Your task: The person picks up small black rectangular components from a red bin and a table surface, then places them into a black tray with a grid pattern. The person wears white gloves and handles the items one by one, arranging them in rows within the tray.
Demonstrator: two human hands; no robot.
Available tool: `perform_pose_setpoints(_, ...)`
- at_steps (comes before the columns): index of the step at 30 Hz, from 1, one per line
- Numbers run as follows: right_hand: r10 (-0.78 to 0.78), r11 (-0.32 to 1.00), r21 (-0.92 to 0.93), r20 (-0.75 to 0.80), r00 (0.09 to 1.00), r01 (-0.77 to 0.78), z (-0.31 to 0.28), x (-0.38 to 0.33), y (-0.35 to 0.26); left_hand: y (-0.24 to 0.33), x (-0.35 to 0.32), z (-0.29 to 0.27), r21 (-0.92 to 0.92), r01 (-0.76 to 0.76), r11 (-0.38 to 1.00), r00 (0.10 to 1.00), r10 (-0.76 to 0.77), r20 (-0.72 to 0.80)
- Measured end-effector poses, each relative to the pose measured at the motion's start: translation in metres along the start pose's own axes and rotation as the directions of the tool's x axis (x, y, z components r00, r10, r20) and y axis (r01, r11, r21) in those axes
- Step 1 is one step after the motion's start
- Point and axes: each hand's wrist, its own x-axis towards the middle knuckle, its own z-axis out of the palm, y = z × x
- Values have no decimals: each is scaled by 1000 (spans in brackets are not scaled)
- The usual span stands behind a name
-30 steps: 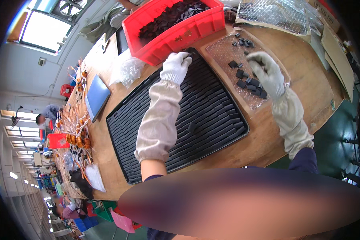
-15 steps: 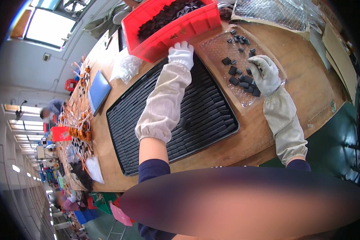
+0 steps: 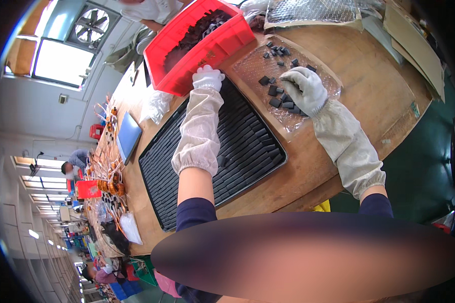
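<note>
My left hand (image 3: 208, 79), in a white glove and pale sleeve, reaches over the black tray (image 3: 162, 228) to its far edge, close against the red bin (image 3: 227, 46). Its fingers are curled, and what they grip, if anything, is hidden. Rows of small black blocks (image 3: 187, 194) fill the tray, with one loose block (image 3: 222, 161) on top near my left forearm. My right hand (image 3: 306, 91), also gloved, is over the bubble wrap (image 3: 247, 68) on the right, its fingers bent toward the thumb. Black pieces (image 3: 275, 102) lie scattered beside and under it.
Black pieces (image 3: 212, 25) are heaped in the bin. A clear plastic bag (image 3: 155, 104) and a blue folder (image 3: 129, 137) lie left of the tray. Orange coils with wires (image 3: 111, 187) cover the table's left side. Cardboard sheets (image 3: 419, 55) stand at the right. Other people are farther off.
The view has turned, moving bin and bubble wrap leftward in the picture. My left fingers, stretched along the bin before, now look more curled. My right fingers have drawn closer together over the black pieces.
</note>
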Motion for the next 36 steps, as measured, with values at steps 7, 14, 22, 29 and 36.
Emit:
perform_pose_setpoints(7,199,975,126,-124,972,-183,-3,-5,9,8,3,-17,-194,93,977,985,-119,-127)
perform_pose_setpoints(14,668,652,535,-69,741,-538,-13,-3,24,93,8,-75,-447,-229,865,937,320,139)
perform_pose_setpoints(22,542,801,370,-116,833,-470,0,-5,38,108,-19,-52,-298,-336,893,935,354,6)
perform_pose_setpoints(29,240,965,-104,-5,971,-239,-8,-8,33,124,-158,-99,-988,153,-31,965,221,142)
perform_pose_setpoints(36,82,856,-496,416,906,150,18,3,17,102,-238,-96,-969,201,-144,967,189,173)
